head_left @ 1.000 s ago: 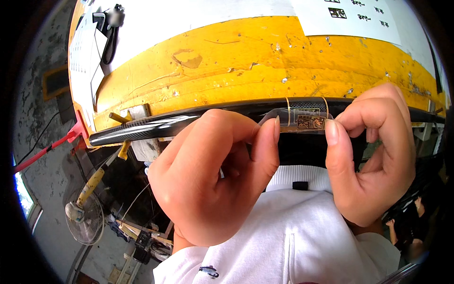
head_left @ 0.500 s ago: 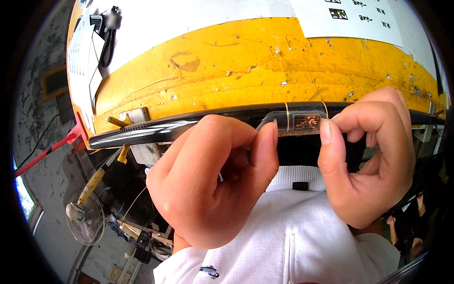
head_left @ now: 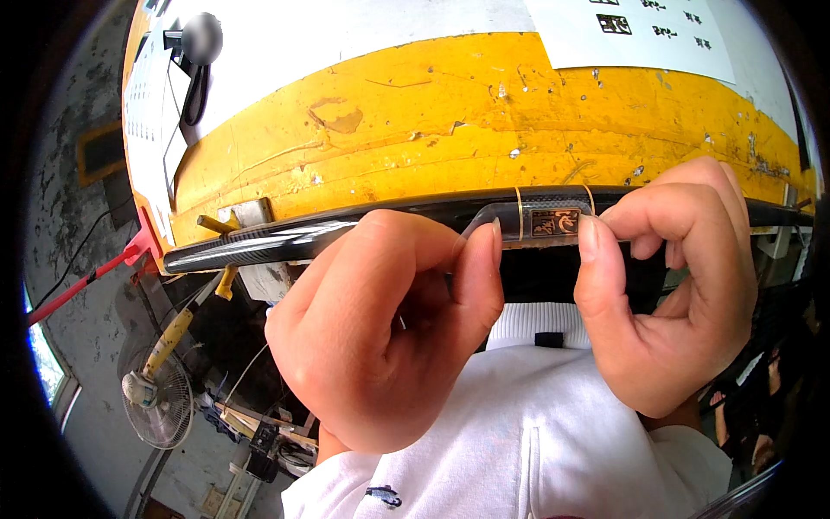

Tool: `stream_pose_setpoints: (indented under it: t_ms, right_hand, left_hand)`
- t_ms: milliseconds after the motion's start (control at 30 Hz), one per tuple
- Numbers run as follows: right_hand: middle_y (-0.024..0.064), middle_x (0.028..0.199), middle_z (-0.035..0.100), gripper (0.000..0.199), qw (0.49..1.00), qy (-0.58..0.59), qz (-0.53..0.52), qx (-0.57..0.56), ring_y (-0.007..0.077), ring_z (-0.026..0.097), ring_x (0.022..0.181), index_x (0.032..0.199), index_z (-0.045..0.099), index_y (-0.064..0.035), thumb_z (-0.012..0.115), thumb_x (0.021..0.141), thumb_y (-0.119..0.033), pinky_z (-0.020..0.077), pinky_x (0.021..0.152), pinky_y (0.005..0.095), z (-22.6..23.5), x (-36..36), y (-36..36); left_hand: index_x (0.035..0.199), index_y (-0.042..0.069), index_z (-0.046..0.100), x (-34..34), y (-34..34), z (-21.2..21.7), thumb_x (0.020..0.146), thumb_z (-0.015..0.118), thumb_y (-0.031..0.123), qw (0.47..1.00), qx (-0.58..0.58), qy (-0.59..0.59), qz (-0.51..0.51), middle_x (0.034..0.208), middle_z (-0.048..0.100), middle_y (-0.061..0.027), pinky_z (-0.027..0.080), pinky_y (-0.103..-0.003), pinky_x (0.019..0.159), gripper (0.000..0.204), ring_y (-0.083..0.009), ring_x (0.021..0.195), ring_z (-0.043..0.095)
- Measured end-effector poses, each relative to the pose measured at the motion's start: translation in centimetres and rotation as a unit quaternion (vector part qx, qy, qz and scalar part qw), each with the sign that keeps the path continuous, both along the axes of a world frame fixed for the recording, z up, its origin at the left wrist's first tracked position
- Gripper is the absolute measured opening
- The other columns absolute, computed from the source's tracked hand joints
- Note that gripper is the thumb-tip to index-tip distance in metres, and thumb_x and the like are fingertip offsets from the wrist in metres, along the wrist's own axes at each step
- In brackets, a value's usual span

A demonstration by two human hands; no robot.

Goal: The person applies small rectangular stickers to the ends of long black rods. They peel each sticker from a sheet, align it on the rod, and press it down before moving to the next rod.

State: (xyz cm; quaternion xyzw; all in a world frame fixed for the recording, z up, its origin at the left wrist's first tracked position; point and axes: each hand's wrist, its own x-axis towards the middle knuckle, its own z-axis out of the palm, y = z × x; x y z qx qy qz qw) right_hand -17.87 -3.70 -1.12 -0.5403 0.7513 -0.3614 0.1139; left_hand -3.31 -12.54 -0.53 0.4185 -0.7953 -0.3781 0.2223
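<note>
Left hand (head_left: 380, 337) at seven o'clock, thumb and forefinger pinched onto the dark glossy rod (head_left: 259, 245), nail pressed at the edge of a small label band (head_left: 553, 222). Right hand (head_left: 674, 285) at three o'clock, closed on the same rod, thumb tip just beside the band's other edge. Rod running nine to three across the middle, touching both hands, thin gold rings either side of the band. Best handled with the right keeping the rod from rolling while the left nail works the edge gently, no scratching the gloss. Behind, at twelve, a chipped yellow tabletop (head_left: 484, 121) with white paper (head_left: 631, 30); fan (head_left: 160, 402) at eight o'clock; white shirt (head_left: 519, 450) at six. Rod's right end cut off by the rim; underside of band hidden by fingers; band's markings too small to make out.
</note>
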Motion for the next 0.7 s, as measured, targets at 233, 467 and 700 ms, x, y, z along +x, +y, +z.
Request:
stream_pose_setpoints:
  t_ms: [233,467,700]
  right_hand:
    - [0.0024,0.075,0.047,0.025,1.000,-0.014,0.011,-0.005,0.0114,0.041,0.064,0.084,0.055,-0.0062,0.068,0.068,0.009,0.0295,0.059,0.0248,-0.2,-0.3,0.3]
    - [0.0058,0.079,0.048,0.034,0.998,-0.016,0.052,0.008,0.0122,0.041,0.063,0.104,0.054,-0.0001,0.060,0.073,0.013,0.0317,0.058,0.0249,0.7,-0.7,1.4]
    - [0.0027,0.062,0.052,0.057,0.989,0.101,0.092,0.049,0.0161,0.043,0.044,0.126,0.060,0.0040,0.059,0.070,0.007,0.0313,0.044,0.0289,-0.4,2.6,2.3]
  left_hand:
    - [0.073,0.002,0.055,0.0,-0.1,-0.2,0.081,0.074,-0.003,1.000,-0.007,0.006,-0.007,0.063,0.052,0.0045,0.029,-0.015,0.051,0.021,0.0001,0.057,0.042]
    - [0.073,0.002,0.056,-0.1,0.0,0.0,0.081,0.074,-0.003,1.000,0.005,0.005,-0.003,0.063,0.052,0.0045,0.030,-0.015,0.052,0.020,-0.0006,0.057,0.043]
    - [0.073,0.001,0.057,0.0,-0.2,0.5,0.081,0.074,-0.002,0.999,0.026,-0.039,-0.003,0.065,0.053,0.0048,0.031,-0.015,0.053,0.019,-0.0006,0.058,0.044]
